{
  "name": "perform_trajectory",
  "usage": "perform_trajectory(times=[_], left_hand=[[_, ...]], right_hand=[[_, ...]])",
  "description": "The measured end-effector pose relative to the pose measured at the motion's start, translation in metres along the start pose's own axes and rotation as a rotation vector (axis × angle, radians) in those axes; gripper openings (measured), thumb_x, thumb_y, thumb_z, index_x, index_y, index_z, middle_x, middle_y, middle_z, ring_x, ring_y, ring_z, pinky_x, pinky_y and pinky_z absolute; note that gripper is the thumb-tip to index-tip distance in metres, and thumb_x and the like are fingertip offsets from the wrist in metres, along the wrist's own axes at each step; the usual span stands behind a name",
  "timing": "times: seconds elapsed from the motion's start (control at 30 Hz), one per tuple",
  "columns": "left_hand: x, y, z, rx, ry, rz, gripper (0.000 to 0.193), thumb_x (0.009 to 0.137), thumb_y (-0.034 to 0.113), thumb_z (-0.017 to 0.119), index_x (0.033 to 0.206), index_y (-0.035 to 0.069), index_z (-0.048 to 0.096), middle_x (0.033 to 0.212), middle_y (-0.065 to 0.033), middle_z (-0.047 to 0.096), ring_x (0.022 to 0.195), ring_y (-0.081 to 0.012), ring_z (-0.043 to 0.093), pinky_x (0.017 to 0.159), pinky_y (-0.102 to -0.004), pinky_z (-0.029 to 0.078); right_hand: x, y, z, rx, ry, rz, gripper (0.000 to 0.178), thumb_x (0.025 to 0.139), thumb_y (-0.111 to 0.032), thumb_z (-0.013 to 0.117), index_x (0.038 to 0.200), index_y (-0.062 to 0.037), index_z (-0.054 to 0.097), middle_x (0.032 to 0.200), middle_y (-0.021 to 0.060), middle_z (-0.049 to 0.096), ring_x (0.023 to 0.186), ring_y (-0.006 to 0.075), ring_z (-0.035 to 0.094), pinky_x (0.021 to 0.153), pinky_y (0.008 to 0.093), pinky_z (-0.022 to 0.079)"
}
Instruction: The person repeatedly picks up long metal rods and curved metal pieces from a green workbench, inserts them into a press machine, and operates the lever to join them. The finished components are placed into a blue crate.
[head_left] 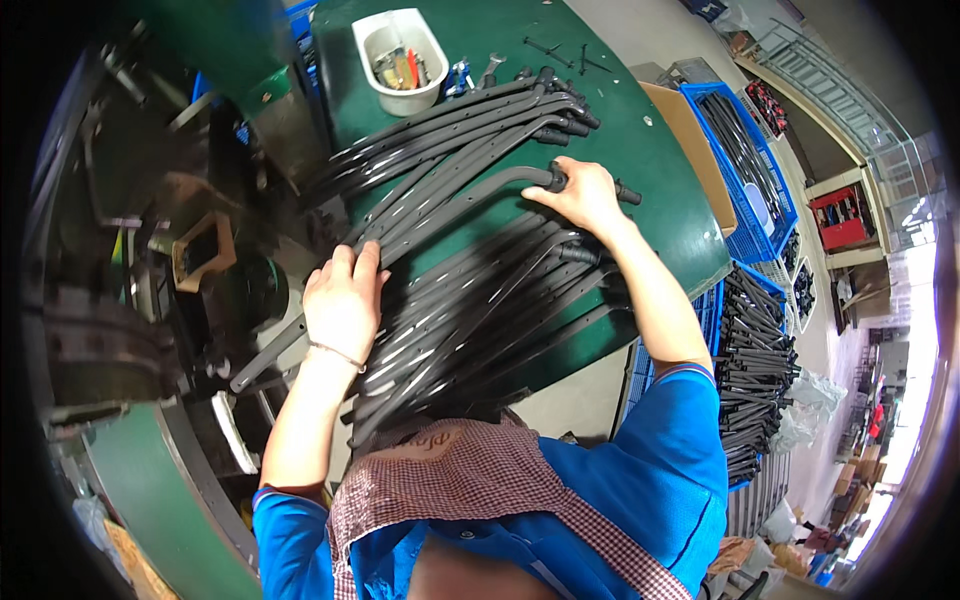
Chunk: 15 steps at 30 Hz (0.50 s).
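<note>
A bent black metal tube [482, 189] lies slantwise across the green table, its long straight end reaching past the table's left side. My right hand [585, 197] grips it at the bent end, thumb and fingers closed around the dark collar there. Farther down the same tube, my left hand [342, 305] has its fingers curled over the straight part. Beyond it rests a stack of similar black tubes [440, 125], bent ends to the right. Closer to my body sits another pile of bent tubes [450, 300], partly under my right forearm.
On the green table [665, 205] stand a white tub [404, 100] of small parts, a wrench [492, 66] and a few thin dark pieces [548, 48]. Blue crates [775, 222] of black tubes are at the right. Dark machinery [110, 300] occupies the left.
</note>
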<state>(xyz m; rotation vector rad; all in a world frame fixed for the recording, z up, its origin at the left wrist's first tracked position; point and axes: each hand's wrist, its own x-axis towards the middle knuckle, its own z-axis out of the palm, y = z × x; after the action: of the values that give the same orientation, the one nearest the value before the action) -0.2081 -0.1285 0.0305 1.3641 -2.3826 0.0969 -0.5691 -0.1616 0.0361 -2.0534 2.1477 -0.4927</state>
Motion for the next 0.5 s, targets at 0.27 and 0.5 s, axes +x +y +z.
perform_trajectory(times=[0.27,0.5], left_hand=[[-0.132,-0.083,-0.056,-0.037,0.038,-0.112,0.032,0.082,0.012,0.071,0.112,0.004,0.062,0.085,-0.0112,0.061,0.07,-0.0304,0.063,0.064,-0.0409,0.05],[-0.201,-0.114,-0.115,0.039,0.006,-0.274,0.046,0.08,0.026,0.077,0.121,0.01,0.063,0.084,-0.0076,0.058,0.069,-0.0266,0.062,0.063,-0.0357,0.051]], right_hand=[[-0.037,-0.143,0.095,0.129,0.111,-0.119,0.042,0.074,-0.045,0.082,0.073,-0.008,0.063,0.067,0.0114,0.067,0.068,0.0351,0.068,0.063,0.0424,0.053],[-0.07,-0.279,0.137,0.204,-0.147,-0.28,0.04,0.073,-0.045,0.082,0.082,-0.0082,0.069,0.071,0.0136,0.069,0.076,0.0351,0.07,0.072,0.0442,0.054]])
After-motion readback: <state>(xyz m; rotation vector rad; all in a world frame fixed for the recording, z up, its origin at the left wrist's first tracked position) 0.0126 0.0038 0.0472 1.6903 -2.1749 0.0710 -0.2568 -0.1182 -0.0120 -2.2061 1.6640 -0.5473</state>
